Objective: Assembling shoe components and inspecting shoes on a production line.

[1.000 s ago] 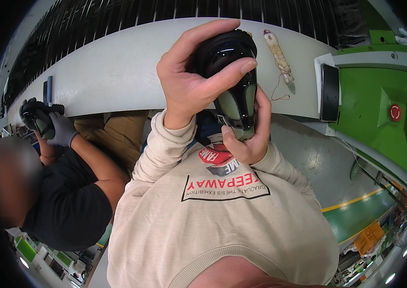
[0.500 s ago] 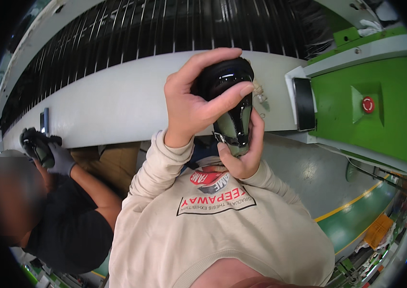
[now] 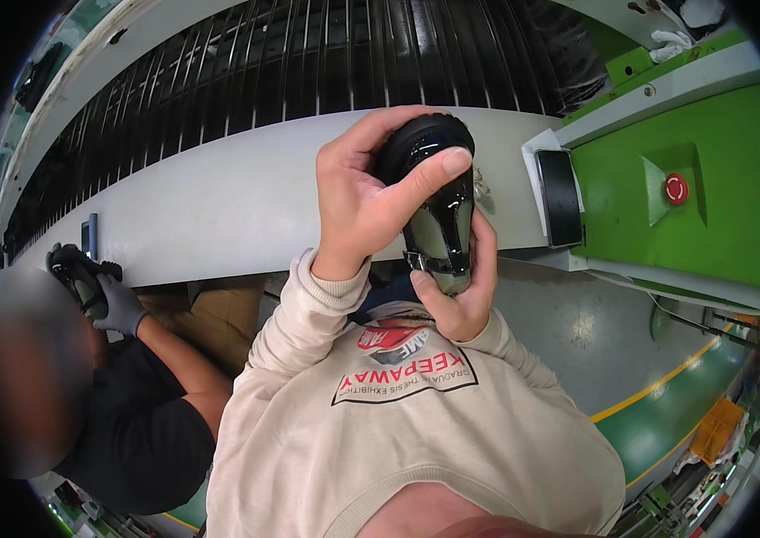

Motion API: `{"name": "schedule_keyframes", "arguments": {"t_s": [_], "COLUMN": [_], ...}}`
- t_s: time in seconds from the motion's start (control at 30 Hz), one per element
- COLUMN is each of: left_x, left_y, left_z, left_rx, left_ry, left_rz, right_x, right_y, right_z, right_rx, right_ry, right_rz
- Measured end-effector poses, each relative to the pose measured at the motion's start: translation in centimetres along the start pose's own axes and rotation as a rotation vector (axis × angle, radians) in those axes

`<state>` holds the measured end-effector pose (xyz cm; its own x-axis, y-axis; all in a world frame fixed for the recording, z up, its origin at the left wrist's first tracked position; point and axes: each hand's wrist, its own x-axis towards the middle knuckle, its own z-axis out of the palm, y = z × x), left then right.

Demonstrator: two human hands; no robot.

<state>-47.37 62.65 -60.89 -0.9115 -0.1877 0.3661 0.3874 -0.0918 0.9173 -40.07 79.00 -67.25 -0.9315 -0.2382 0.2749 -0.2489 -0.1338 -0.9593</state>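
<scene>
A glossy black shoe (image 3: 438, 215) with a thick dark sole and a buckled strap is held up in front of my chest, above the pale table's near edge. My left hand (image 3: 357, 193) is closed around its rounded toe end, the thumb lying across the glossy upper. Lower down, my right hand (image 3: 462, 305) wraps the heel end, its thumb beside the small metal buckle (image 3: 416, 261). The inside of the shoe looks greyish green. Some of the right fingers are hidden behind the shoe.
Behind the white tabletop (image 3: 245, 188) runs a row of dark metal rollers (image 3: 308, 67). A black phone (image 3: 559, 197) lies by the green machine panel with a red stop button (image 3: 676, 189). At left, a co-worker's grey-gloved hand (image 3: 120, 307) holds a similar black shoe (image 3: 78, 280).
Both hands keep their hold on the shoe, with the left fingertips slightly lower around the toe. The whole view has shifted a little. The co-worker's shoe has tilted slightly.
</scene>
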Motion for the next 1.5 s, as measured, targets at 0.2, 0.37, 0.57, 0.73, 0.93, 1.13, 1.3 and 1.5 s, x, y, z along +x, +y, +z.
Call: {"name": "schedule_keyframes", "arguments": {"t_s": [0.2, 0.37, 0.57, 0.73, 0.93, 1.13, 1.3, 1.5], "left_x": [-0.1, -0.9, -3.8, -4.3, -4.5, -5.0, -5.4, -5.3], "left_y": [0.1, 0.1, -1.1, -1.2, -1.5, -1.5, -1.3, -1.5], "left_z": [-0.7, -0.9, -2.4, -2.5, -3.4, -3.4, -3.0, -4.0], "left_rx": [0.060, -0.024, 0.058, 0.061, 0.041, 0.066, 0.085, 0.071], "left_ry": [0.093, 0.093, 0.092, 0.117, 0.102, 0.112, 0.196, 0.203], "left_rz": [-0.045, -0.102, -0.235, -0.231, -0.267, -0.210, -0.240, -0.223], "right_x": [1.2, 1.8, 2.2, 2.2, 2.3, 2.4, 3.1, 3.9], "right_y": [0.2, 0.7, 2.7, 3.2, 3.7, 3.4, 2.6, 2.8], "right_z": [0.3, 0.0, -2.2, -2.4, -2.4, -1.5, -1.2, -1.2], "right_rx": [-0.079, 0.337, 0.644, 0.684, 0.690, 0.660, 0.603, 0.636], "right_ry": [0.031, 0.136, 0.224, 0.186, 0.168, 0.199, 0.149, 0.115], "right_rz": [0.036, 0.310, 0.450, 0.470, 0.464, 0.443, 0.439, 0.473]}}
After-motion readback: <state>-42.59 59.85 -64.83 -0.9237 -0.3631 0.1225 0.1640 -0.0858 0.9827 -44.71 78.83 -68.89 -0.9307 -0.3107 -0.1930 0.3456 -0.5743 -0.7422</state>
